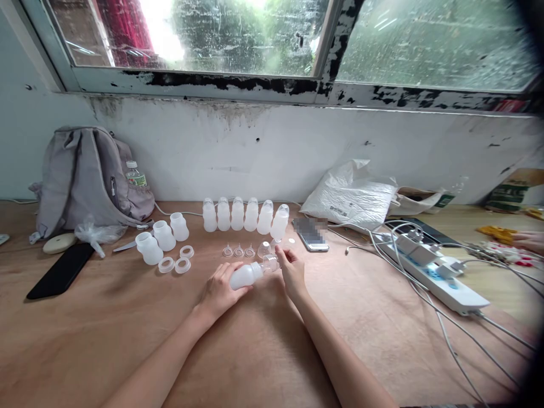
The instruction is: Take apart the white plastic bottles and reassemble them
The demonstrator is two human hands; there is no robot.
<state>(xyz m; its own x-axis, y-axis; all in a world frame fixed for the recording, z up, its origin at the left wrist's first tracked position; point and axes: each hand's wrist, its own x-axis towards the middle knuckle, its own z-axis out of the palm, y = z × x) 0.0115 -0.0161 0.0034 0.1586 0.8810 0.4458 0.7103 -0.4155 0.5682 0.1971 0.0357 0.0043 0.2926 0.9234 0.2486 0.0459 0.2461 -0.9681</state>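
A wooden counter (106, 340) runs under a grimy window (255, 34) and carries everything. At its left end a grey backpack (85, 175) leans on the wall, a small water bottle (135, 174) standing in its side pocket; whether that bottle holds anything is hard to tell. At the right, a white plastic bag (352, 195) lies slumped against the wall, its contents hidden, and a white power strip (433, 272) sits among trailing cables. A black phone (62, 271) lies flat at the left, and another phone (313, 234) lies just behind the hands.

Six capped translucent bottles (244, 215) stand in a row near the wall, all looking empty. Left of them stand three open bottle bodies (164, 237), also empty, with three loose rings (176, 262) beside them. Small clear nipples (238, 251) sit in a line in front of the row.

At the centre the left hand (221, 292) has its fingers wrapped around a milky bottle (246, 276) lying on its side just above the counter, empty as far as shows. The right hand (292, 272) pinches the clear cap (271, 262) at that bottle's neck with its fingertips.
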